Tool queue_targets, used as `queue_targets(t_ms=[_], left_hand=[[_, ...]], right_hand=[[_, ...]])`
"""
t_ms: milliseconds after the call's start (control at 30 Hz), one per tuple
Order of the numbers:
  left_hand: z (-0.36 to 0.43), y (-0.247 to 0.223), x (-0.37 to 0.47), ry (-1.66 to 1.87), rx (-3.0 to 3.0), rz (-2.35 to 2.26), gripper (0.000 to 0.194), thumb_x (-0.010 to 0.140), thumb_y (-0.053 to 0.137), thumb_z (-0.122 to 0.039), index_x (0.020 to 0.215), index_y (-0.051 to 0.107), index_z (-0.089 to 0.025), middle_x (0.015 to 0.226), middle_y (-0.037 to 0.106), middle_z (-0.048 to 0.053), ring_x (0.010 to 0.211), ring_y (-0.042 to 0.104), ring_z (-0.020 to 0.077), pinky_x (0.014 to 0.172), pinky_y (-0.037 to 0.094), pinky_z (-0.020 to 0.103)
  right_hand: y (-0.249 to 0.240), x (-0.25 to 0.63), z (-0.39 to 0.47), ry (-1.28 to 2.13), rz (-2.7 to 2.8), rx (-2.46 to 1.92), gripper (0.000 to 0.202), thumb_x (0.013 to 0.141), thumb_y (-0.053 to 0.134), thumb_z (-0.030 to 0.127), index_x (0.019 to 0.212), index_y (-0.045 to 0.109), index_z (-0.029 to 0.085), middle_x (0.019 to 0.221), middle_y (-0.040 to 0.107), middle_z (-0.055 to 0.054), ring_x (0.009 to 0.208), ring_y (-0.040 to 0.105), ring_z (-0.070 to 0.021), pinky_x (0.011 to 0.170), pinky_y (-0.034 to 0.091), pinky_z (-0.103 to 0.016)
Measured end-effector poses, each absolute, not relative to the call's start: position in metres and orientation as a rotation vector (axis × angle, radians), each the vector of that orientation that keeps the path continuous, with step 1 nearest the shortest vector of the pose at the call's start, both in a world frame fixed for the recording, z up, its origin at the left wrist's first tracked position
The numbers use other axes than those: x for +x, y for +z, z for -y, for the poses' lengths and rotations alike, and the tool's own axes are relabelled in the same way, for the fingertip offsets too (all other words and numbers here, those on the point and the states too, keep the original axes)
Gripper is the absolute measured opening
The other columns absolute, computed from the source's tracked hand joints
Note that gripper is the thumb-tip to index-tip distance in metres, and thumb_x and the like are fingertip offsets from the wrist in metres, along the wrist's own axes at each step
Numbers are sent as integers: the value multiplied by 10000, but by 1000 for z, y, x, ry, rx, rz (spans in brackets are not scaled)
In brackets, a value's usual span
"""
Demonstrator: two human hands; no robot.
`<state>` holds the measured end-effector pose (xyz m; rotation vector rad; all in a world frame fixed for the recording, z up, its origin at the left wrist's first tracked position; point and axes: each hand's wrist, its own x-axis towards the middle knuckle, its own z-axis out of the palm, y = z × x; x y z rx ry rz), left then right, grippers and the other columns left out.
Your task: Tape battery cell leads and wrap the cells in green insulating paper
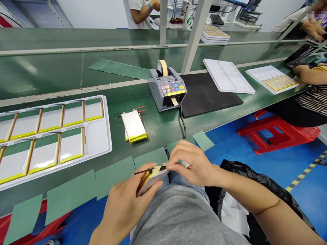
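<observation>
My left hand holds a flat battery-like pack on its edge, thumb on one face and fingers on the other. Yellow tape and a dark wire show along its upper edge. The fingers of my right hand are pinched at the pack's right end, close to a dark spot. Whatever small piece lies between those fingertips is hidden. On the green bench, a short stack of white packs with yellow edges and thin red and black wires lies beyond my hands. The tape dispenser has a short strip of tape sticking out.
A white tray with rows of packs fills the left. Green sheets hang along the bench edge. At right are a black mat, white trays, a red stool and a black bag. Other people sit beyond.
</observation>
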<state>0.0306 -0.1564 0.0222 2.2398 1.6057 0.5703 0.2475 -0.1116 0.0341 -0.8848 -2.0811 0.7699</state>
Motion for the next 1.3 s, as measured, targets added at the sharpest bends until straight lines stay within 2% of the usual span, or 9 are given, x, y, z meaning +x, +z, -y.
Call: queue_targets(t_ms=[200, 333, 533, 667, 833, 900, 1033, 1167, 1300], left_hand=[[157, 24, 28, 647, 2366, -1528, 258, 857, 557, -414, 1048, 519, -245, 914, 754, -2, 529, 660, 138, 537, 457, 228], [155, 25, 29, 637, 2411, -1493, 214, 844, 576, -412, 953, 563, -228, 923, 755, 8, 525, 667, 140, 519, 456, 225], [159, 29, 36, 709, 2379, -1535, 268, 848, 594, -353, 1062, 582, -193, 759, 755, -5, 530, 667, 139, 572, 481, 219], [156, 25, 32, 814, 2481, -1394, 282, 813, 650, -298, 1065, 594, -185, 790, 760, 15, 566, 684, 142, 580, 493, 202], [152, 15, 25, 944, 2591, -1111, 381, 794, 678, -263, 1144, 541, -197, 782, 754, -11, 512, 658, 103, 538, 498, 175], [152, 14, 26, 999, 2579, -1144, 390, 786, 688, -255, 1140, 536, -195, 815, 756, 1, 551, 676, 110, 553, 510, 176], [154, 16, 34, 1114, 2433, -1407, 359, 792, 672, -304, 1109, 539, -202, 834, 755, 4, 542, 684, 126, 549, 527, 193], [154, 15, 38, 1073, 2400, -1445, 289, 790, 665, -344, 1021, 553, -211, 910, 750, 27, 574, 693, 145, 540, 521, 212], [153, 12, 37, 942, 2376, -1441, 335, 805, 649, -347, 1092, 540, -212, 780, 747, -17, 421, 610, 99, 464, 465, 193]], right_hand=[[42, 251, 111, 877, 2102, -900, 76, 848, 640, 247, 906, 612, 206, 831, 661, -21, 761, 565, -162, 713, 462, -313], [49, 255, 108, 926, 2111, -883, 37, 876, 590, 190, 845, 608, 197, 859, 626, -23, 808, 555, -153, 761, 452, -314], [49, 253, 110, 979, 2063, -915, 44, 840, 637, 167, 798, 639, 181, 909, 500, -32, 846, 516, -152, 788, 447, -313], [47, 253, 105, 1207, 2001, -940, 65, 807, 683, 169, 759, 644, 190, 905, 498, -4, 859, 521, -134, 830, 428, -302], [37, 255, 96, 1542, 1859, -978, 249, 680, 799, 247, 804, 590, 194, 873, 472, 25, 759, 468, -110, 691, 410, -249], [34, 252, 98, 1478, 1806, -1004, 281, 668, 809, 266, 850, 603, 205, 869, 464, 22, 750, 449, -114, 672, 403, -249], [33, 245, 111, 1092, 1794, -950, 58, 809, 692, 264, 850, 694, 222, 912, 523, -17, 840, 500, -146, 758, 419, -300], [28, 242, 119, 832, 1830, -876, 62, 847, 643, 218, 882, 693, 213, 883, 606, -35, 819, 532, -162, 743, 438, -329], [24, 245, 117, 791, 1939, -872, 75, 867, 606, 185, 888, 676, 198, 885, 617, -41, 816, 539, -161, 764, 444, -341]])
